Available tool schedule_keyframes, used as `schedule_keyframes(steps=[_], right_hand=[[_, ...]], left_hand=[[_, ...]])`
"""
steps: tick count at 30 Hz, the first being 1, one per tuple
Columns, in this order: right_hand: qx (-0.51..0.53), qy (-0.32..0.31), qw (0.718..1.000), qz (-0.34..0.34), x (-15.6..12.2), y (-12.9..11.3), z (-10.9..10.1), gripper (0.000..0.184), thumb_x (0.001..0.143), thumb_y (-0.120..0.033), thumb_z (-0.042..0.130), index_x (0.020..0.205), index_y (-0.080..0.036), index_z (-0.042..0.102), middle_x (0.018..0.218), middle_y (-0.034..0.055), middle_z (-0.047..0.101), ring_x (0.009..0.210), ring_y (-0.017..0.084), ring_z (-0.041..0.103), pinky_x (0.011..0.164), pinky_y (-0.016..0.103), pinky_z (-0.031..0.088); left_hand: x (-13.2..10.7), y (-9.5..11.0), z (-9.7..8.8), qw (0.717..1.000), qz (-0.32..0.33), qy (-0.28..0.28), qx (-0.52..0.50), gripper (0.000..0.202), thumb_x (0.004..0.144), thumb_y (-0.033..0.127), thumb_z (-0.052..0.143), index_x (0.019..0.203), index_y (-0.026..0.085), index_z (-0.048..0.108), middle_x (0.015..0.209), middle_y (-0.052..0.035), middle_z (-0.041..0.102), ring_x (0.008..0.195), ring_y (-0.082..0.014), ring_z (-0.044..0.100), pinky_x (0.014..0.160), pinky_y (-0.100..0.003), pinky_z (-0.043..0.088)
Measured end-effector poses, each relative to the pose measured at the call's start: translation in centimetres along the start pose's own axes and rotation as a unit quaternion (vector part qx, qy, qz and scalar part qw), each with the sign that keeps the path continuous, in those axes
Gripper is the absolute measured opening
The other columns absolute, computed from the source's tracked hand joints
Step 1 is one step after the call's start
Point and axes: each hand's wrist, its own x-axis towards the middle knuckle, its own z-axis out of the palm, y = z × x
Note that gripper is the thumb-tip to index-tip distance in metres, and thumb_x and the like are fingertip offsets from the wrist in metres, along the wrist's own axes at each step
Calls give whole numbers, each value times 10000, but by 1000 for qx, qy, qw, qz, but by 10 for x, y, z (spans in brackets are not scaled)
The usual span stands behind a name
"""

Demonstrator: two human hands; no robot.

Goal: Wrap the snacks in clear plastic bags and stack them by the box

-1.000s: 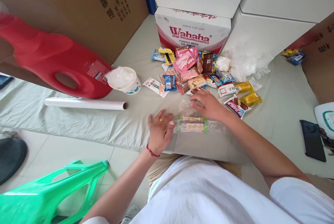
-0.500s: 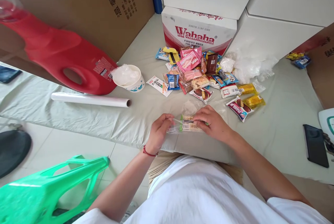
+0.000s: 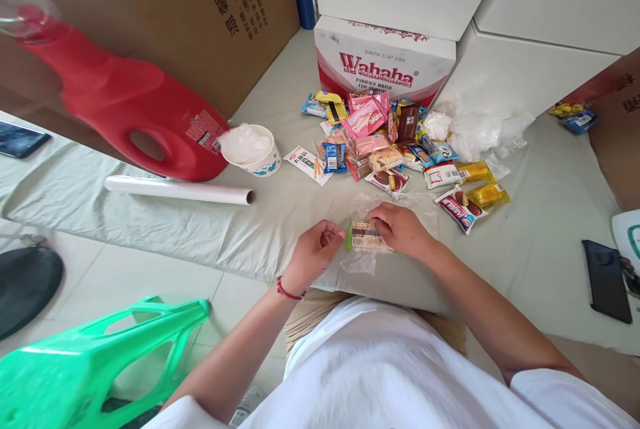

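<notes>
A snack packet with green ends, a dark stripe and a barcode lies in front of me on thin clear plastic film. My right hand rests over the packet's right part, its thumb and bent fingers gripping it from above. Just off the packet's left end is my left hand, with loosely curled fingers, a gap between thumb and fingers, and nothing visible in them. Beyond the hands lies a heap of wrapped snacks, among them a pink packet, a blue packet and a chocolate pie packet.
A roll of film, a paper cup with plastic inside and a red jug stand left. Behind are a Wahaha carton and crumpled clear bags. A phone lies right; a green stool is below left.
My left hand has let go of the clear film, which now lies spread below the packet. My right hand stays on the packet, its fingers slightly shifted.
</notes>
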Motion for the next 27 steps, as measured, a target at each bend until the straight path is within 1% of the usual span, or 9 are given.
schedule_keyframes(steps=[2, 5, 7, 10, 13, 16, 18, 23, 27], right_hand=[[-7, -1, 1000, -5, 0, 1, 1, 304, 943, -84, 517, 1127, -200, 728, 999, 56, 689, 874, 176, 656, 791, 263, 445], [-17, -3, 1000, -7, 1, 1, 2, 322, 932, -86, 528, 1139, -206, 744, 994, 57, 682, 875, 181, 659, 790, 265, 452], [-17, -1, 1000, -7, 2, 2, 2, 320, 925, -85, 532, 1123, -204, 753, 985, 55, 680, 864, 181, 657, 783, 267, 453], [12, 8, 1000, -10, 2, 4, 1, 333, 913, -60, 519, 1099, -197, 759, 982, 51, 685, 832, 168, 650, 766, 265, 452], [56, 14, 998, -18, 2, 9, 0, 321, 911, -55, 521, 1072, -196, 760, 975, 43, 690, 786, 149, 636, 740, 256, 450], [82, 20, 996, -32, 2, 12, 1, 294, 905, -57, 533, 1031, -196, 760, 989, 44, 696, 799, 147, 637, 750, 256, 453], [92, 20, 995, -42, 2, 13, 1, 287, 898, -52, 533, 1010, -192, 758, 999, 48, 702, 821, 150, 644, 762, 259, 457], [94, 22, 995, -26, 0, 15, -1, 277, 893, -68, 542, 1018, -192, 755, 945, 42, 702, 784, 153, 634, 743, 267, 450], [112, 22, 993, -18, -3, 19, -3, 242, 900, -98, 557, 1004, -195, 753, 884, 27, 682, 718, 139, 593, 695, 255, 425]], left_hand=[[1, 6, 1, 993, 91, -1, 70, 265, 907, 290, 504, 1113, 211, 651, 858, -9, 599, 728, -149, 540, 677, -270, 440], [6, 18, -1, 940, 215, -109, 240, 500, 870, 96, 415, 1279, 291, 626, 987, -26, 605, 790, -158, 586, 701, -274, 452], [11, 24, -7, 888, 236, -164, 358, 536, 869, 59, 403, 1261, 327, 652, 1025, -34, 607, 771, -169, 590, 650, -284, 429], [17, 25, -20, 836, 243, -183, 457, 490, 876, 66, 443, 1226, 313, 681, 1031, -59, 610, 807, -206, 596, 651, -309, 428], [20, 20, -30, 824, 264, -172, 471, 425, 852, 59, 469, 1147, 253, 706, 996, -79, 603, 890, -238, 588, 704, -334, 456], [25, 17, -30, 847, 305, -155, 408, 472, 872, 55, 430, 1232, 245, 668, 1001, -76, 585, 941, -228, 573, 752, -333, 474], [32, 18, -26, 850, 333, -163, 374, 515, 892, 60, 409, 1298, 279, 639, 1008, -68, 569, 935, -213, 562, 764, -325, 467], [53, 29, -16, 795, 392, -229, 403, 412, 847, 66, 503, 1092, 300, 738, 977, -67, 557, 872, -224, 521, 762, -359, 395], [52, 33, -26, 774, 422, -225, 415, 170, 838, 125, 587, 864, 230, 719, 1011, -88, 589, 940, -255, 504, 781, -392, 339]])
